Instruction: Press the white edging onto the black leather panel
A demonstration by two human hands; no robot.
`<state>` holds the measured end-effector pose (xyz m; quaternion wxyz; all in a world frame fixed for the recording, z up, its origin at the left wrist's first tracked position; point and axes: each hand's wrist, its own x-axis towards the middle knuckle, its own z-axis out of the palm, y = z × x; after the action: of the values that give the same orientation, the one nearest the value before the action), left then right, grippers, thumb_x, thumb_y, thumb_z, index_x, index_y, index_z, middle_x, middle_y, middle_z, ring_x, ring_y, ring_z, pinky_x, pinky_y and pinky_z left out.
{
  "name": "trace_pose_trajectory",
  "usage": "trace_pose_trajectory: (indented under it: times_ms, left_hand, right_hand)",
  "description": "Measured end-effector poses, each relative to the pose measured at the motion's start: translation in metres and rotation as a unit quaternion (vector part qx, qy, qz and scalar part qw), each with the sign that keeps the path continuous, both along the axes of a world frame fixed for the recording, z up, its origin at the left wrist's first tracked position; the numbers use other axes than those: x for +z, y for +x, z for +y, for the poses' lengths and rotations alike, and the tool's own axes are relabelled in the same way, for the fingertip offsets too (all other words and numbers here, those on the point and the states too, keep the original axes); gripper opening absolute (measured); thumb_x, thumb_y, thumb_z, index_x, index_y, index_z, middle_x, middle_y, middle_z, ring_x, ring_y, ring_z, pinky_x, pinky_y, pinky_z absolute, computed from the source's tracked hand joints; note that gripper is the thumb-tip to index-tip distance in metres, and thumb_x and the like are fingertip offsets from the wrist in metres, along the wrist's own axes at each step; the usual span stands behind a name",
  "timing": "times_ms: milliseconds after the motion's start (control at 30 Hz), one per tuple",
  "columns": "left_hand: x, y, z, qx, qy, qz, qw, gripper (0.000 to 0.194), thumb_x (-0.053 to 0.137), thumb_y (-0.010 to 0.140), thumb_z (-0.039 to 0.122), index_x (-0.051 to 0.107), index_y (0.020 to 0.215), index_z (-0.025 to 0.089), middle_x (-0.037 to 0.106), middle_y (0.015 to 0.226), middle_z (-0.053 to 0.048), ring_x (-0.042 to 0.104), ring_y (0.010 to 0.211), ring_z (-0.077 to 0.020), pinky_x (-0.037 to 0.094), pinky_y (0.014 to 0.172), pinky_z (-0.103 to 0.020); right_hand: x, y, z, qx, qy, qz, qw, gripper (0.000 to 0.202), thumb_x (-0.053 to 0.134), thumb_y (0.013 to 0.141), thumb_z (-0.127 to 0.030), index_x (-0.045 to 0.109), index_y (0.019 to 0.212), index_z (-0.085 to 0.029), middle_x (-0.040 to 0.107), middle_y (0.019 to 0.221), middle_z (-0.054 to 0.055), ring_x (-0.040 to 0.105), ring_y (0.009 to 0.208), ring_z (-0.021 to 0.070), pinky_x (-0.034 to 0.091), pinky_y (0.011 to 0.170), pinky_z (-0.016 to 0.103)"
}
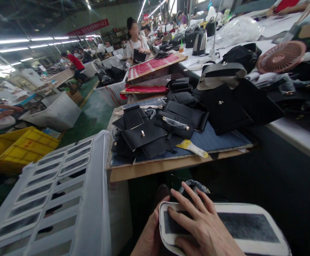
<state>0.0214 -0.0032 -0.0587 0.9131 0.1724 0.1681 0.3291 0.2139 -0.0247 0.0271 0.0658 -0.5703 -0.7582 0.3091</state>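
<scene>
A white rounded panel with a dark rectangular strip (246,227) is tilted up in front of me at the lower right. My left hand (151,229) grips its near left end, thumb along the edge and the other fingers hidden beneath. Across the left part of the dark strip lies my right hand (201,222), fingers stretched and spread over the surface. Just behind the panel, a plastic-wrapped handle (194,185) shows in shadow; whether it joins the panel I cannot tell.
On the left, a pale slotted crate (94,177) bears several similar white-and-dark panels (17,225). Black bags (146,137) are heaped on a blue-topped board (224,142) ahead. A yellow crate (21,149), a pink fan (281,57) and a seated person (139,46) are farther off.
</scene>
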Motion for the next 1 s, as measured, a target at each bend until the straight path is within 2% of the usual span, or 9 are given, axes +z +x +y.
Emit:
trace_pose_trajectory:
  times_ms: [100,267,333,500,733,867,1000]
  left_hand:
    - [0.0,-0.005,-0.002,-0.002,0.005,0.021,1.0,0.058,0.061,0.094,0.057,0.049,0.143,0.029,0.04,0.152,-0.01,0.023,0.147,-0.0309,0.01,0.124,-0.046]
    - [-0.009,-0.009,-0.001,0.001,0.1,0.042,0.994,0.077,0.072,0.083,0.061,0.046,0.146,0.025,0.037,0.154,-0.013,0.021,0.145,-0.0403,0.012,0.122,-0.053]
    - [-0.013,-0.009,0.0,-0.003,0.117,0.046,0.992,0.078,0.071,0.083,0.062,0.045,0.147,0.026,0.037,0.154,-0.012,0.021,0.145,-0.0408,0.014,0.122,-0.053]
    - [-0.011,-0.008,0.001,-0.014,0.125,0.029,0.992,0.07,0.064,0.09,0.058,0.043,0.148,0.025,0.038,0.153,-0.014,0.025,0.145,-0.0392,0.013,0.122,-0.053]
    - [-0.006,-0.01,0.003,-0.02,0.12,0.03,0.992,0.065,0.061,0.093,0.055,0.044,0.148,0.025,0.033,0.155,-0.015,0.02,0.146,-0.0394,0.008,0.122,-0.056]
    - [-0.001,-0.011,0.005,-0.036,0.1,0.026,0.994,0.064,0.062,0.093,0.053,0.043,0.148,0.026,0.036,0.153,-0.016,0.023,0.145,-0.0401,0.012,0.12,-0.058]
    - [-0.006,-0.011,0.003,-0.018,0.092,0.035,0.995,0.063,0.064,0.092,0.052,0.045,0.147,0.025,0.038,0.152,-0.015,0.024,0.144,-0.0403,0.017,0.12,-0.056]
  right_hand:
    - [0.0,0.001,0.001,0.002,-0.013,-0.002,1.0,0.062,0.061,0.077,-0.024,0.051,0.135,-0.046,0.017,0.161,-0.008,0.003,0.149,0.0368,0.014,0.116,0.072]
    - [-0.006,0.001,0.001,0.007,-0.002,0.009,1.0,0.063,0.06,0.078,-0.025,0.049,0.136,-0.048,0.021,0.16,-0.009,0.004,0.15,0.0365,0.015,0.116,0.072]
    - [-0.007,0.002,0.0,0.007,-0.003,0.013,1.0,0.063,0.059,0.079,-0.024,0.049,0.135,-0.049,0.022,0.16,-0.01,0.004,0.15,0.036,0.015,0.117,0.071]
    - [-0.006,0.002,0.001,0.006,-0.014,0.023,1.0,0.06,0.061,0.079,-0.026,0.051,0.134,-0.048,0.026,0.16,-0.009,0.006,0.15,0.0376,0.014,0.116,0.072]
    - [-0.007,0.002,0.0,0.011,-0.007,0.034,0.999,0.062,0.062,0.078,-0.024,0.051,0.135,-0.047,0.03,0.159,-0.009,0.009,0.149,0.0398,0.017,0.114,0.075]
    - [-0.009,0.002,-0.001,0.012,0.023,0.026,0.999,0.062,0.064,0.077,-0.023,0.052,0.134,-0.045,0.033,0.158,-0.007,0.015,0.148,0.0417,0.023,0.112,0.075]
    - [-0.01,0.001,-0.001,0.015,0.026,0.016,0.999,0.06,0.063,0.078,-0.023,0.053,0.133,-0.045,0.032,0.158,-0.007,0.017,0.147,0.0416,0.026,0.111,0.076]
